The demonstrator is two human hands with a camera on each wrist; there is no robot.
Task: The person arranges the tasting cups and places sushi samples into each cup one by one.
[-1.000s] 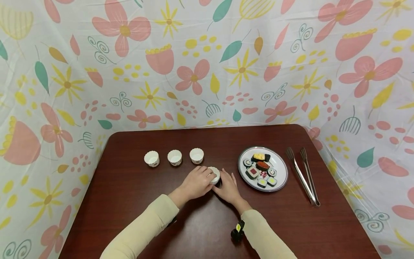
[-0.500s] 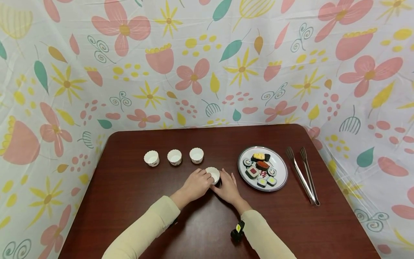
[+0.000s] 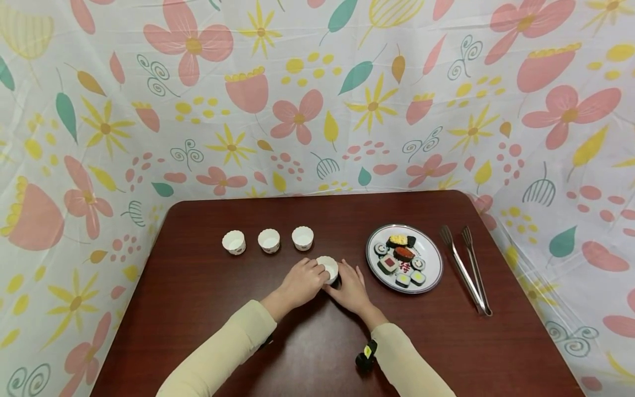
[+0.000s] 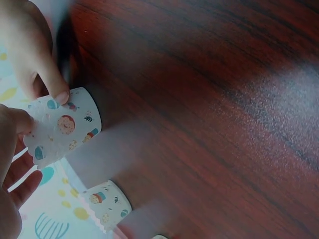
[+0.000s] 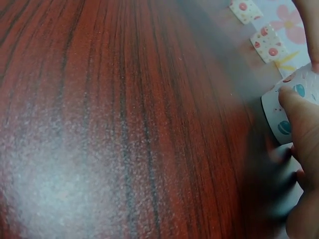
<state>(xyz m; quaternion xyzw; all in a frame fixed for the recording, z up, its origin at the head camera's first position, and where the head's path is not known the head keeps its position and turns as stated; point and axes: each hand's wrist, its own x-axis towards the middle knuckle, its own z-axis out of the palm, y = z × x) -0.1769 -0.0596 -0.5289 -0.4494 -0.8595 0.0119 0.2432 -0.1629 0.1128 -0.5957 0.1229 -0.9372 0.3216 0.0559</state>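
A white scalloped paper baking cup (image 3: 328, 268) stands between my two hands near the middle of the table. My left hand (image 3: 299, 282) holds its left side, fingertips at the rim. From the other side my right hand (image 3: 350, 289) holds the cup, thumb in front and fingers at the right and back. In the left wrist view, small cookie and ice-cream prints show on the wall of the baking cup (image 4: 67, 127). The right thumb (image 5: 294, 102) presses against the wall in the right wrist view, where most of the cup is cut off by the frame edge.
Three more baking cups (image 3: 269, 241) stand in a row at the back left. Right of my hands lies a round plate (image 3: 430, 264) with several sushi pieces (image 3: 388, 263). Metal tongs (image 3: 466, 275) rest beyond it. A flowered cloth (image 3: 297, 154) hangs behind the table (image 3: 208, 331).
The left fingers have drawn back from over the cup's opening to its left rim, exposing more of the inside. The right hand has stayed in place.
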